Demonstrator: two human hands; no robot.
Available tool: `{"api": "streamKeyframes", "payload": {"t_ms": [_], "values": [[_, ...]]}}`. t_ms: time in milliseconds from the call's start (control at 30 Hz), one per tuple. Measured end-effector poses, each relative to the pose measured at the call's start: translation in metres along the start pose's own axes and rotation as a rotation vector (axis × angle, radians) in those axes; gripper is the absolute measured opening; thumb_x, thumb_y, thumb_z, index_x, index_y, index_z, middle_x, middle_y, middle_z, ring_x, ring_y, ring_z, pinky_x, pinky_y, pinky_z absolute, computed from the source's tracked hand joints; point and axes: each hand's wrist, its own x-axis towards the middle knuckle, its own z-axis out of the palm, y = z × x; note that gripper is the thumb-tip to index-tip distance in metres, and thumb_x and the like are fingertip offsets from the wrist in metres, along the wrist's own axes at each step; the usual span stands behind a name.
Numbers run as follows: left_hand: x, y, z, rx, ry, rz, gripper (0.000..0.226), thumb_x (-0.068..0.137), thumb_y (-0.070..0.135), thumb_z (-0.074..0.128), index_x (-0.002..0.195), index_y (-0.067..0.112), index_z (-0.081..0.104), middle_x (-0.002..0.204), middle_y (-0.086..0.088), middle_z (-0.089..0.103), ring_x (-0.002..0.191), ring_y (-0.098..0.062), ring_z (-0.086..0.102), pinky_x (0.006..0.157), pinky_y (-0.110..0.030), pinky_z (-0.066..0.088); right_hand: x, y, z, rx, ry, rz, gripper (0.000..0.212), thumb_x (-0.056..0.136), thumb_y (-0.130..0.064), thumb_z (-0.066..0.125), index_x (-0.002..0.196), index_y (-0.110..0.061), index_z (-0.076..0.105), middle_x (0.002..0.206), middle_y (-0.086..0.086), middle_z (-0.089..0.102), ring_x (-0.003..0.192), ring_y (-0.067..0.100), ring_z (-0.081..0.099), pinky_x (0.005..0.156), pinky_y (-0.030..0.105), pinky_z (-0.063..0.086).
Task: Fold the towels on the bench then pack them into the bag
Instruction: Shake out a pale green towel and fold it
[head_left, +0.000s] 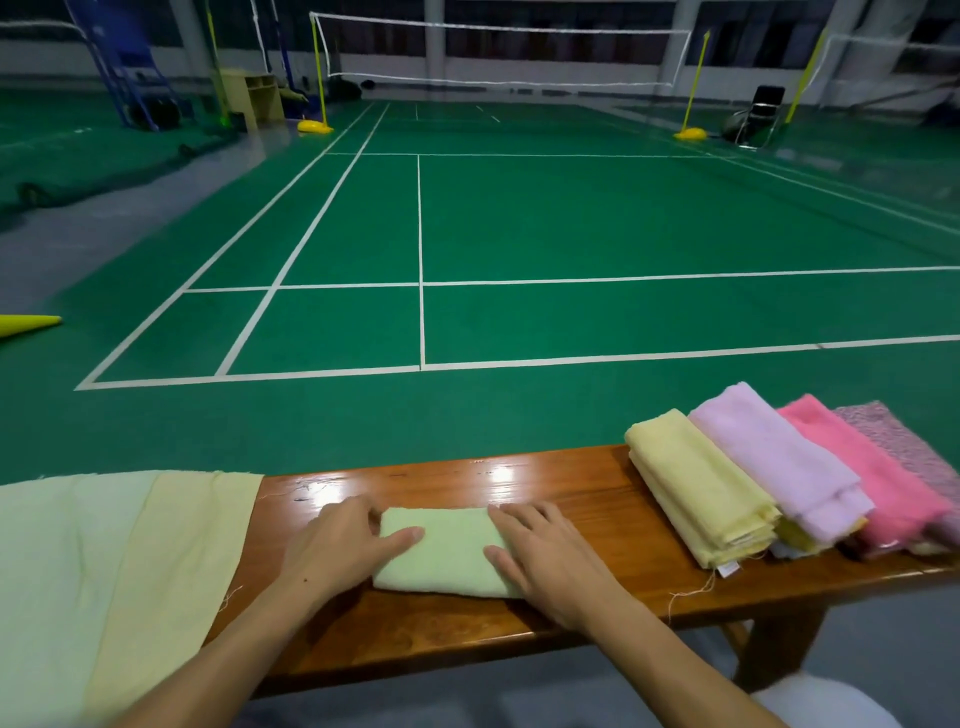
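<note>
Green folded towel (447, 551) lay on the wooden bench (571, 499) — left hand (343, 545) and right hand (545, 551) pressed flat on its ends, fingers spread, gripping nothing; right of them, four folded towels (779, 483); beyond — green court (571, 218).

Two bare forearms come in from the bottom edge, with no sleeve, cuff, watch, bracelet or ring showing anywhere along them. The left hand (349, 545) is ungloved, with a broad thumb, short plain nails and a small dark mole on its back near the wrist. The right hand (545, 556) is ungloved too, with long slim digits and short unpainted nails. At the lower right corner a rounded patch of pale, whitish-grey clothing (826, 701) shows beneath the right forearm; the picture is too soft there to tell which garment it is.
</note>
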Motion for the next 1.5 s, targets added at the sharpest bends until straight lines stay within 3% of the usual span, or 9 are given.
{"api": "streamKeyframes", "payload": {"t_ms": [133, 300, 433, 533, 667, 833, 1133, 1333, 1500], "values": [[0.006, -0.003, 0.001, -0.131, -0.017, -0.003, 0.055, 0.077, 0.071, 0.076, 0.068, 0.023, 0.051, 0.060, 0.009, 0.050, 0.058, -0.010, 0.048, 0.056, -0.031, 0.031, 0.003, -0.001, -0.004, 0.007, -0.005, 0.009, 0.061, 0.107, -0.057, 0.032, 0.160, -0.027, 0.031, 0.158, -0.005, 0.041, 0.140, 0.022, 0.035, 0.116, 0.042, 0.037], [0.007, 0.002, 0.000, -0.135, -0.053, 0.018, 0.041, 0.086, 0.062, 0.071, 0.088, 0.026, 0.052, 0.088, 0.010, 0.064, 0.080, -0.008, 0.060, 0.064, -0.032, 0.043, 0.011, -0.001, -0.010, 0.070, 0.004, 0.003, 0.069, 0.103, -0.062, 0.039, 0.160, -0.025, 0.028, 0.156, -0.002, 0.041, 0.136, 0.023, 0.037, 0.116, 0.043, 0.036], [0.010, 0.003, 0.000, -0.206, -0.111, 0.064, 0.038, 0.088, 0.057, 0.071, 0.094, 0.027, 0.047, 0.089, 0.007, 0.065, 0.079, -0.012, 0.060, 0.068, -0.036, 0.046, 0.020, -0.002, -0.010, 0.129, 0.002, -0.033, 0.080, 0.099, -0.071, 0.041, 0.163, -0.026, 0.022, 0.161, -0.004, 0.036, 0.144, 0.019, 0.031, 0.120, 0.041, 0.032], [0.007, 0.008, -0.008, -0.368, -0.093, 0.201, 0.041, 0.080, 0.056, 0.075, 0.096, 0.027, 0.051, 0.092, 0.007, 0.069, 0.085, -0.011, 0.065, 0.077, -0.043, 0.055, 0.027, -0.003, -0.007, 0.194, -0.031, -0.052, 0.099, 0.090, -0.083, 0.045, 0.165, -0.027, 0.015, 0.164, -0.005, 0.032, 0.147, 0.018, 0.027, 0.121, 0.044, 0.031], [-0.004, 0.027, -0.024, -0.411, 0.053, 0.476, 0.027, 0.087, 0.034, 0.082, 0.097, 0.030, 0.056, 0.095, 0.014, 0.069, 0.088, -0.009, 0.067, 0.077, -0.040, 0.056, 0.037, 0.004, -0.013, 0.418, -0.014, -0.066, 0.115, 0.072, -0.083, 0.070, 0.163, -0.037, 0.017, 0.162, -0.013, 0.036, 0.145, 0.013, 0.032, 0.118, 0.042, 0.037], [-0.007, 0.030, -0.031, -0.569, 0.115, 0.405, 0.027, 0.086, 0.033, 0.082, 0.101, 0.027, 0.061, 0.096, 0.009, 0.071, 0.090, -0.014, 0.069, 0.076, -0.040, 0.057, 0.039, 0.000, -0.018, 0.663, 0.055, -0.087, 0.081, 0.074, -0.052, 0.088, 0.142, -0.042, 0.046, 0.132, -0.022, 0.061, 0.118, -0.001, 0.060, 0.101, 0.039, 0.054], [-0.015, 0.048, -0.023, -1.004, 0.059, 0.038, 0.024, 0.094, 0.017, 0.075, 0.112, 0.014, 0.058, 0.094, 0.002, 0.080, 0.078, -0.013, 0.076, 0.052, -0.029, 0.059, 0.010, 0.017, -0.029, 0.850, 0.193, -0.019, 0.061, 0.088, -0.035, 0.080, 0.137, -0.045, 0.045, 0.119, -0.003, 0.064, 0.104, 0.014, 0.065, 0.088, 0.042, 0.059], [-0.019, 0.071, -0.006, -0.995, -0.015, 0.092, 0.020, 0.099, 0.010, 0.068, 0.116, 0.018, 0.058, 0.102, -0.011, 0.077, 0.083, -0.021, 0.074, 0.062, -0.031, 0.059, -0.027, 0.033, -0.032, 0.786, 0.262, 0.057, 0.040, 0.087, -0.046, 0.073, 0.124, -0.038, 0.063, 0.116, -0.015, 0.068, 0.103, 0.007, 0.065, 0.090, 0.039, 0.057], [-0.017, 0.100, 0.007, -0.953, -0.112, 0.160, 0.021, 0.099, 0.021, 0.069, 0.119, 0.027, 0.062, 0.113, -0.004, 0.078, 0.103, -0.028, 0.074, 0.085, -0.051, 0.061, -0.060, 0.064, -0.041, 0.767, 0.339, 0.130, 0.045, 0.083, -0.053, 0.076, 0.121, -0.031, 0.073, 0.115, -0.017, 0.073, 0.105, 0.003, 0.067, 0.093, 0.038, 0.056]]}}
